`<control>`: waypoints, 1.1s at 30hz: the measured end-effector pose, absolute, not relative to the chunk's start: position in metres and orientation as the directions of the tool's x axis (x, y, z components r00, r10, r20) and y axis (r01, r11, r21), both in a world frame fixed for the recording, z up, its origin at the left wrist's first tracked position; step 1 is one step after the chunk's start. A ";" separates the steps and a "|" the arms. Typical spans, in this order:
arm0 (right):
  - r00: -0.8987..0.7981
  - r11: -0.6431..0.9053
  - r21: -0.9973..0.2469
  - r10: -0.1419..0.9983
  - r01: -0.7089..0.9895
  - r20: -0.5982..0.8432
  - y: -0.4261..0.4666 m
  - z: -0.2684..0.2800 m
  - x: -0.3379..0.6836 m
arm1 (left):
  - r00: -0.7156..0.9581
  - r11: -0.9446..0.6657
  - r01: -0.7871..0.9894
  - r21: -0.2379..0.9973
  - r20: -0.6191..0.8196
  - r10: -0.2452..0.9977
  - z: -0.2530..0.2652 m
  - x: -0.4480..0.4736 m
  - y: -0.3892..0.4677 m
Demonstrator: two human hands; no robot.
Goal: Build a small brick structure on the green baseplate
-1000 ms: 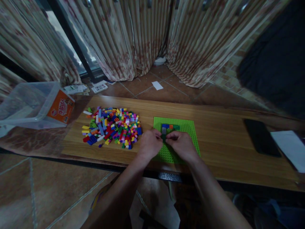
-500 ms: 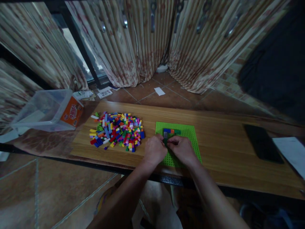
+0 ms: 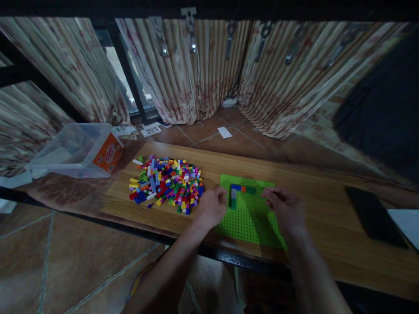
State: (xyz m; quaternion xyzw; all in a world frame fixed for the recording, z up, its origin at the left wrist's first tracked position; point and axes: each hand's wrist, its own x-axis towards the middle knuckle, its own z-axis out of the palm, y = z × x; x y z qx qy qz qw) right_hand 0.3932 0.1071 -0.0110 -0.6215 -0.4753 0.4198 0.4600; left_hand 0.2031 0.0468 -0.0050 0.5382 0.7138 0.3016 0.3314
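A green studded baseplate (image 3: 248, 226) lies on the wooden board. On it an L-shaped row of bricks (image 3: 243, 189) has a blue, an orange and a dark green brick along the top, and a grey and a green one down the left side. Close to that left side, my left hand (image 3: 212, 206) is curled at the plate's left edge. My right hand (image 3: 285, 208) hovers over the plate's right edge, thumb and fingertips closed together. What either hand holds, if anything, is hidden or too small to make out.
A heap of loose coloured bricks (image 3: 172, 185) spreads left of the baseplate. Beyond it stands a clear plastic bin (image 3: 72, 150) with an orange label. A dark flat object (image 3: 373, 216) and white paper (image 3: 406, 224) lie to the right. Curtains (image 3: 209, 74) hang behind.
My hands have parted: the right one has moved right, off the bricks, and the left has drawn back slightly. The green brick below the grey one now shows. The view has shifted a little.
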 end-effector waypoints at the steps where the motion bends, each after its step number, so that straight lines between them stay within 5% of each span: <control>1: 0.200 -0.124 -0.967 0.977 0.221 -0.079 0.107 -0.012 0.393 | -0.204 0.233 0.563 0.793 -0.140 0.969 -0.004 0.203 0.046; 5: 0.061 -0.050 -0.881 0.998 0.470 -0.025 0.103 -0.014 0.391 | -0.200 0.194 0.554 0.810 -0.097 0.975 -0.001 0.208 0.044; 10: -0.099 0.051 -0.601 0.994 0.798 -0.048 0.103 -0.018 0.389 | -0.236 0.187 0.520 0.834 -0.070 0.969 0.000 0.208 0.042; 17: -0.127 0.123 -0.569 0.991 0.813 0.034 0.102 -0.020 0.382 | -0.344 0.185 0.576 0.796 0.031 0.938 0.015 0.150 0.038; 25: -0.163 0.119 -0.568 0.986 0.814 -0.027 0.091 -0.013 0.363 | -0.695 0.684 0.612 0.396 -0.143 0.705 0.036 0.035 -0.014; 33: -0.183 0.146 -0.635 0.983 0.758 0.007 0.085 -0.014 0.357 | -0.742 0.758 0.559 0.336 -0.207 0.638 0.027 0.002 -0.050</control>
